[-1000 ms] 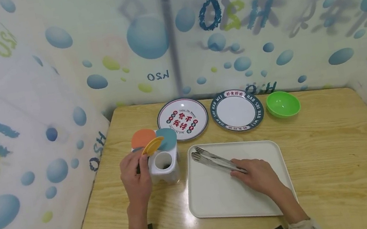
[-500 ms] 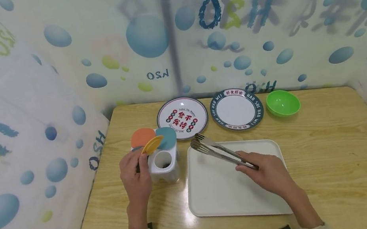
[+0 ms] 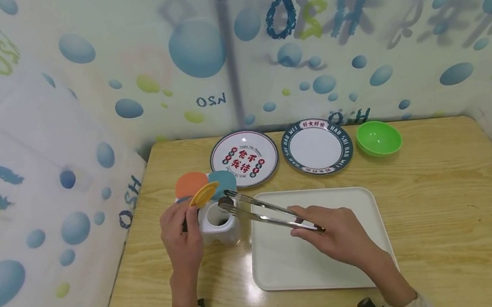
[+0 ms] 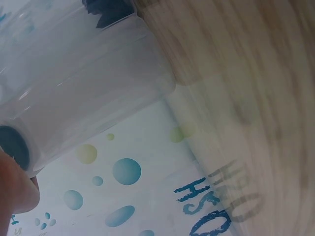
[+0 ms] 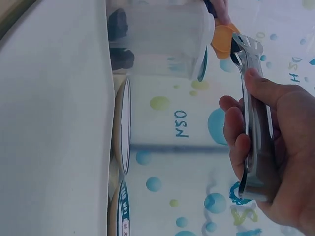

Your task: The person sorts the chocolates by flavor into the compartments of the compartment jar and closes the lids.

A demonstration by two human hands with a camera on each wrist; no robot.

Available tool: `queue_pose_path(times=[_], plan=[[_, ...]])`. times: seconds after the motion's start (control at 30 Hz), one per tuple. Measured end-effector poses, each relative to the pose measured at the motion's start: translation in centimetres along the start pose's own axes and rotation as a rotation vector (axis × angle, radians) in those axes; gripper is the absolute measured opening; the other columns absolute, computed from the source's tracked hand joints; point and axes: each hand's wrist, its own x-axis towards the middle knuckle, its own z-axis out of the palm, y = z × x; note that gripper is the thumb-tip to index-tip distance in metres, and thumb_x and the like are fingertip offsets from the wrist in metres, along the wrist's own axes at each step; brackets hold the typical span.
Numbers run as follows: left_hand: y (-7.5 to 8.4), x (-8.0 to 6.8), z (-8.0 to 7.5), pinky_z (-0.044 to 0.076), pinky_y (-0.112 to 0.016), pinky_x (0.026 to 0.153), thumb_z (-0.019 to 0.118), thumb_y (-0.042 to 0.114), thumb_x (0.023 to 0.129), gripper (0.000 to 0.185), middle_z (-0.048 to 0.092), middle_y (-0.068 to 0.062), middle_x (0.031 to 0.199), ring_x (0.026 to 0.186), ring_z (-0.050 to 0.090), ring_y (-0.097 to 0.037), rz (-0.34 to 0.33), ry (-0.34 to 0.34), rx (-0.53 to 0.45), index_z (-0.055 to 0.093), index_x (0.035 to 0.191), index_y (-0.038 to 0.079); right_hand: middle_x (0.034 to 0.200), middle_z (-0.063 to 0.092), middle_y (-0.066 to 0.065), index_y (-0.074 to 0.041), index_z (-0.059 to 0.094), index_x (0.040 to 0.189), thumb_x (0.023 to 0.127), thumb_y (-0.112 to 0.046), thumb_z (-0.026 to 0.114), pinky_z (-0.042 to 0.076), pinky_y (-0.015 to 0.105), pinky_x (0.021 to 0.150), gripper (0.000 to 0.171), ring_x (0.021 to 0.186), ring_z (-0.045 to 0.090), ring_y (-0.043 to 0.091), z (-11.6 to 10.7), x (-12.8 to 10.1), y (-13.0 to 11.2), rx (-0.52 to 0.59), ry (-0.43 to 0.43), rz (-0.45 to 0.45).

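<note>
My right hand (image 3: 335, 230) grips a pair of metal tongs (image 3: 275, 217), whose tips hang over the open white compartment of a clear storage container (image 3: 224, 235). A small dark piece (image 3: 225, 200) sits between the tong tips; the right wrist view shows this dark piece (image 5: 236, 51) beside the raised lid. My left hand (image 3: 182, 233) pinches the yellow lid (image 3: 205, 195), tilted up off that compartment. Orange (image 3: 190, 183) and teal (image 3: 224, 184) lids cover compartments behind it, and a blue lid is mostly hidden by the left hand. More dark pieces (image 5: 122, 58) lie at the container's bottom.
A cream tray (image 3: 303, 268) lies right of the container, beneath the right hand. Behind stand a plate with red lettering (image 3: 244, 143), a blue-rimmed plate (image 3: 317, 147) and a green bowl (image 3: 379, 139). Patterned curtains (image 3: 141, 41) enclose the wooden table (image 3: 459, 216).
From over the tray, the right hand has lifted the tongs, then swung their tips left above the open compartment. The left hand keeps the yellow lid raised in the same place.
</note>
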Motion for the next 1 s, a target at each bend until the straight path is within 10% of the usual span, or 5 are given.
queue_pose_path(times=[0.6,1.0], plan=[[0.2,0.0,0.3,0.039,-0.026,0.104,0.063,-0.005,0.092,0.016,0.073,-0.019,0.098,0.102,0.061,-0.032,0.014,0.007,-0.006,0.074,0.104,-0.004,0.096,0.073,-0.012,-0.021,0.065,0.131,0.082,-0.037,0.081,0.041,0.013,0.051,0.053,0.065,0.051,-0.007,-0.6,-0.4,-0.2,-0.087,-0.063,0.159],[0.1,0.0,0.2,0.038,-0.026,0.105,0.063,-0.005,0.092,0.016,0.072,-0.021,0.099,0.103,0.061,-0.034,0.013,0.007,-0.004,0.073,0.104,-0.006,0.099,0.072,-0.001,-0.018,0.062,0.126,0.086,-0.039,0.077,0.044,0.026,0.055,0.047,0.07,0.063,0.006,-3.8,-4.3,4.2,-0.187,-0.068,0.514]])
